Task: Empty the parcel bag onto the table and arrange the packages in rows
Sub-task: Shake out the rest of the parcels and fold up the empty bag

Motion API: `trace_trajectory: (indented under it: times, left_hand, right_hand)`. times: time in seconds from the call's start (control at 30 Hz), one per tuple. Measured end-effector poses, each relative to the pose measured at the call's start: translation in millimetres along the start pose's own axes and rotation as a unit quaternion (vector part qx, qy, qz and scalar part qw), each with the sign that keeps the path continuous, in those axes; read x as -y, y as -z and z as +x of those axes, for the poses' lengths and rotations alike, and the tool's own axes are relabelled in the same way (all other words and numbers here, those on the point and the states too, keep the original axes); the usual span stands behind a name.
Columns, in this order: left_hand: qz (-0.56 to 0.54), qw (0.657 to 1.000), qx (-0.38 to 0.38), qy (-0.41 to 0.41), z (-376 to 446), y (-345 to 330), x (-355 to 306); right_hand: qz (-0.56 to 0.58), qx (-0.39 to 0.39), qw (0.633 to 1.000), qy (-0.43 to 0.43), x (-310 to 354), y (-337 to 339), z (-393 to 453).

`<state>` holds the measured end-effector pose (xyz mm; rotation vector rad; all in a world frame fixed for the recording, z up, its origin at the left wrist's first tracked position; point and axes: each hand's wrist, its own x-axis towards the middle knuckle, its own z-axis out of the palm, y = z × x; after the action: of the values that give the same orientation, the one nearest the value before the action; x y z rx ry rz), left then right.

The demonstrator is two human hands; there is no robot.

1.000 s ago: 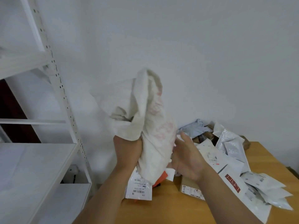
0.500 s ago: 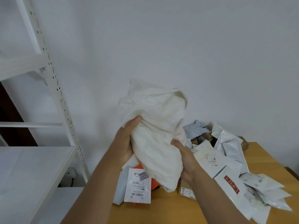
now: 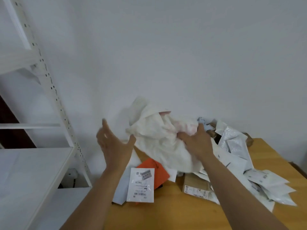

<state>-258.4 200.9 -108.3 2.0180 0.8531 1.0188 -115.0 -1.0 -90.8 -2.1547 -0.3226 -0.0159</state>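
One crumpled white bag point(image 3: 159, 138), gripped by the right hand point(image 3: 197, 143) at 3 o'clock (left hand point(image 3: 114, 145) spread, thumb touching); one orange package point(image 3: 157, 170) at 6.

Left hand lets go of the bag; bag sinks toward the table

The left hand point(image 3: 114, 145), which gripped the crumpled white parcel bag point(image 3: 159, 138) from the left half a second ago, has come off it and now hangs beside it with fingers spread, only the thumb near the cloth. The right hand point(image 3: 197, 143) has shifted from the bag's lower right side to its upper right, pressing on the fabric. The bag, held up against the wall before, has dropped and slumped rightward over the heap of packages point(image 3: 235, 151) at the back of the wooden table point(image 3: 174, 213).
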Motion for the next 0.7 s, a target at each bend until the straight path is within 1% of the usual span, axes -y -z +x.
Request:
trace_trajectory:
  times: [0.03, 0.07, 0.1, 0.13, 0.17, 0.2, 0.27, 0.3, 0.33, 0.37, 0.43, 0.47, 0.53, 0.57, 0.6, 0.67, 0.7]
  left_hand:
    - [0.080, 0.983, -0.031, -0.165, -8, 0, 0]
    - [0.148, 0.934, -0.023, -0.324, -16, -3, 0]
    - [0.217, 0.871, 0.012, -0.441, -22, -7, -3]
    - [0.279, 0.817, 0.053, -0.502, -22, -11, -3]
    - [0.330, 0.788, 0.090, -0.512, -17, -13, -5]
    - [0.362, 0.788, 0.122, -0.483, -9, -13, -7]
    - [0.380, 0.813, 0.174, -0.406, 10, -3, -15]
    - [0.362, 0.831, 0.206, -0.368, 18, 2, -18]
    - [0.329, 0.847, 0.256, -0.330, 23, 8, -23]
    - [0.298, 0.853, 0.314, -0.293, 25, 10, -26]
    - [0.251, 0.847, 0.421, -0.203, 29, 8, -22]
    - [0.219, 0.845, 0.462, -0.157, 31, 7, -18]
    - [0.170, 0.848, 0.495, -0.090, 36, 8, -9]
    - [0.176, 0.845, 0.497, -0.083, 36, 8, -6]
    - [0.199, 0.843, 0.490, -0.098, 33, 9, -4]
    - [0.252, 0.834, 0.465, -0.159, 20, 14, -4]
    - [0.249, 0.833, 0.459, -0.183, 12, 17, -6]
  right_hand:
    - [-0.055, -0.009, 0.998, 0.024, 5, 7, 4]
    - [-0.106, -0.014, 0.993, 0.053, 9, 11, 8]
    - [-0.145, -0.009, 0.986, 0.084, 13, 13, 8]
    - [-0.168, 0.007, 0.979, 0.117, 16, 13, 8]
    - [-0.177, 0.035, 0.972, 0.148, 19, 11, 4]
    - [-0.177, 0.067, 0.965, 0.181, 21, 10, 1]
    - [-0.133, 0.106, 0.959, 0.226, 24, 12, -8]
    - [-0.104, 0.114, 0.959, 0.238, 25, 15, -11]
    - [-0.079, 0.119, 0.959, 0.243, 24, 16, -13]
    - [-0.055, 0.123, 0.960, 0.245, 24, 18, -15]
    - [-0.009, 0.123, 0.962, 0.244, 26, 19, -20]
    - [0.013, 0.120, 0.963, 0.241, 28, 19, -21]
    - [0.059, 0.111, 0.966, 0.227, 33, 20, -23]
    - [0.085, 0.101, 0.968, 0.215, 35, 21, -23]
    - [0.112, 0.090, 0.969, 0.202, 38, 23, -22]
    - [0.171, 0.074, 0.968, 0.166, 41, 29, -18]
    - [0.201, 0.075, 0.965, 0.148, 42, 31, -16]
